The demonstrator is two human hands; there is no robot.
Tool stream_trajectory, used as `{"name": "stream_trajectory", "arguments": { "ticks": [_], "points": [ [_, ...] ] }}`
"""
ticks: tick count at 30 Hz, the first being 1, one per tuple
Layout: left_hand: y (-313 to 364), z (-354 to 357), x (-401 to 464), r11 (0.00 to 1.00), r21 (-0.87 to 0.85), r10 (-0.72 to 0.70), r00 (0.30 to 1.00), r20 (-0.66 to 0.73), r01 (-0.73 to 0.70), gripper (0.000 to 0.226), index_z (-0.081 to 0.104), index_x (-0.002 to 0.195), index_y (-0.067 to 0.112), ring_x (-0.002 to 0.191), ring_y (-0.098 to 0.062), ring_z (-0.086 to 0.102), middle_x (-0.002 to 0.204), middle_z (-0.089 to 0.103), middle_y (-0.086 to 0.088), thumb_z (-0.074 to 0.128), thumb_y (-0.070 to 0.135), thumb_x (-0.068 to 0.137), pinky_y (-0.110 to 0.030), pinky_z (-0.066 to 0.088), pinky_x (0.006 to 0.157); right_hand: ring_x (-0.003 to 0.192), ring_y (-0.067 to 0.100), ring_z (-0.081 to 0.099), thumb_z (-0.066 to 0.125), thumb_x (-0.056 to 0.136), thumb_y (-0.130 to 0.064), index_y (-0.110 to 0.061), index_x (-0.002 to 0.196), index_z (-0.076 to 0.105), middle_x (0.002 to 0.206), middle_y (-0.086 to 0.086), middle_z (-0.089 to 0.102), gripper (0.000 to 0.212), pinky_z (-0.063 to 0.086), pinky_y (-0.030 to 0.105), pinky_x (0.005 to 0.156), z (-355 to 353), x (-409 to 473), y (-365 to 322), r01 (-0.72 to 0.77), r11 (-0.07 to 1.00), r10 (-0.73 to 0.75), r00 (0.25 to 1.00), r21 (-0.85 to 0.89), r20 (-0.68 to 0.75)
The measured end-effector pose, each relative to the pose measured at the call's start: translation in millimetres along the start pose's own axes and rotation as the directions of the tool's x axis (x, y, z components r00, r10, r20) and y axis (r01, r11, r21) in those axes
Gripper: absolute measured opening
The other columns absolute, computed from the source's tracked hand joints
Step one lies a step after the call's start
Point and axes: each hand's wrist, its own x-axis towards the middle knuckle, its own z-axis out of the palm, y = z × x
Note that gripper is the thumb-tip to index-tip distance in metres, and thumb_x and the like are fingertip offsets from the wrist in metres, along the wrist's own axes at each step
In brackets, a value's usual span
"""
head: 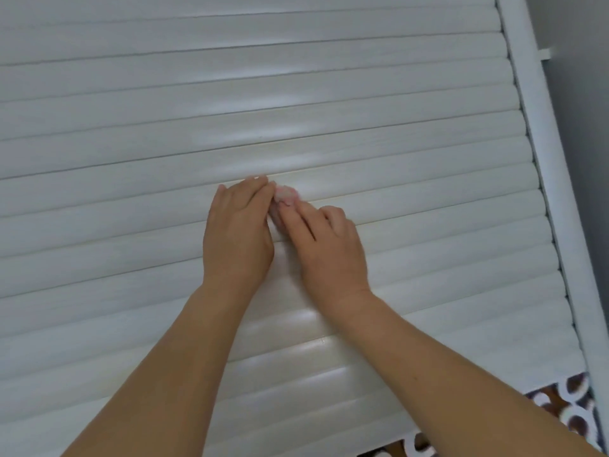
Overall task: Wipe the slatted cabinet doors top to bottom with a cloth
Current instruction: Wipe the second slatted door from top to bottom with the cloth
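Slatted cabinet door (362, 103) fills almost the whole view, its white horizontal slats running from the top edge down to the lower right, where a strip of brown-and-white patterned floor (573, 410) shows below it. Along its right side stands the white door frame (534, 133), and beyond that a grey wall (580, 94). Both forearms reach up from the bottom of the picture and meet roughly at the middle of the visible slats, so my reading is that the wiping is somewhere partway down; many slats lie above the hands and about as many below, but nothing on the surface, no streak, damp band or dust line, lets me tell which ones have been cleaned. If the work runs top to bottom as asked, the lower slats would be what is left, and whether a second door waits outside the view cannot be seen. The left hand (239, 232) lies with its back to the camera, its fingers bent over at the tips onto a slat edge and closing on the cloth together with the other hand. The right hand (329, 245) stretches two fingers forward to pinch the same wad, its remaining fingers curled under. The cloth (286, 195) is the smallest thing here: a pale pinkish bunch, mostly hidden, pressed against the groove between two slats right where the fingertips of both hands meet
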Motion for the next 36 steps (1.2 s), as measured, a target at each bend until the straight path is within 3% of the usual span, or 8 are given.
{"name": "stream_trajectory", "arguments": {
  "ticks": [3,9,13,19,22,26,29,36],
  "points": [
    [0,0,-2,0.999,0.032,-0.012,1.0,0.006,0.012,0.04,0.064,0.112,0.0,0.111,-0.031,0.057,0.118,0.062,-0.015,0.051,-0.01,0.076,-0.057,0.04,0.098,0.083,0.025,0.04,0.041,0.077,-0.012,-0.011,0.118,0.066,0.114,0.004,0.068,0.049,0.046,0.03,0.063,-13,-1,41,-0.037,0.996,0.039,0.999,-0.087,0.019],
    [2,-6,-3,0.998,-0.05,-0.022,0.993,0.112,0.027,0.048,0.06,0.119,-0.002,0.12,-0.034,0.052,0.127,0.057,-0.016,0.051,-0.002,0.072,-0.048,0.023,0.106,0.095,0.036,0.05,0.03,0.081,-0.008,-0.016,0.131,0.056,0.126,0.0,0.061,0.057,0.033,0.031,0.079,-20,-3,65,-0.437,0.899,0.438,0.898,-0.031,0.047],
    [-8,-15,-3,0.998,-0.056,0.049,0.971,0.234,-0.037,0.06,0.056,0.124,-0.004,0.124,-0.039,0.047,0.133,0.052,-0.02,0.061,0.011,0.065,-0.049,0.021,0.104,0.09,0.027,0.053,0.041,0.08,-0.007,-0.024,0.132,0.053,0.134,-0.007,0.055,0.056,0.04,0.031,0.074,-6,-4,3,-0.209,0.977,0.2,0.966,0.04,0.161],
    [-14,-24,-2,0.998,-0.046,0.059,0.95,0.307,-0.047,0.06,0.054,0.126,-0.004,0.129,-0.036,0.041,0.137,0.048,-0.02,0.069,0.014,0.071,-0.048,0.021,0.105,0.084,0.022,0.041,0.06,0.079,-0.007,-0.024,0.124,0.062,0.127,-0.002,0.062,0.049,0.042,0.03,0.066,-13,-27,0,0.071,0.995,-0.074,0.996,0.065,0.056],
    [-12,-25,-2,0.999,-0.035,0.026,0.944,0.328,-0.015,0.07,0.048,0.133,0.0,0.136,-0.03,0.033,0.144,0.041,-0.015,0.076,0.001,0.069,-0.043,0.013,0.11,0.084,0.022,0.039,0.047,0.082,-0.013,-0.03,0.129,0.047,0.126,-0.003,0.062,0.05,0.042,0.03,0.069,-30,-35,40,0.039,0.998,-0.034,0.992,-0.043,0.117],
    [-9,-25,0,0.998,-0.063,0.011,0.941,0.338,0.011,0.076,0.041,0.139,0.005,0.14,-0.016,0.02,0.15,0.031,-0.008,0.077,0.01,0.073,-0.033,0.002,0.113,0.091,0.02,0.036,0.03,0.091,-0.017,-0.028,0.131,0.053,0.127,-0.005,0.061,0.047,0.046,0.037,0.08,-47,-43,94,-0.358,0.932,0.363,0.921,-0.062,0.143],
    [-9,-26,1,0.998,-0.056,0.028,0.928,0.371,-0.007,0.086,0.036,0.142,0.007,0.141,-0.014,0.014,0.152,0.026,-0.006,0.081,0.021,0.07,-0.031,-0.002,0.112,0.087,0.035,0.051,0.02,0.081,-0.012,-0.022,0.132,0.057,0.128,-0.001,0.06,0.063,0.043,0.034,0.075,-38,-43,84,-0.466,0.883,0.469,0.881,-0.051,0.057],
    [-8,-37,2,0.999,0.005,0.035,0.892,0.451,-0.042,0.097,0.031,0.144,0.006,0.144,-0.019,0.013,0.155,0.02,-0.006,0.084,0.024,0.065,-0.033,-0.001,0.113,0.086,0.02,0.038,0.048,0.083,-0.013,-0.03,0.129,0.048,0.127,-0.009,0.06,0.049,0.039,0.028,0.073,-30,-35,10,-0.104,0.995,0.103,0.989,0.002,0.109]
  ]
}}
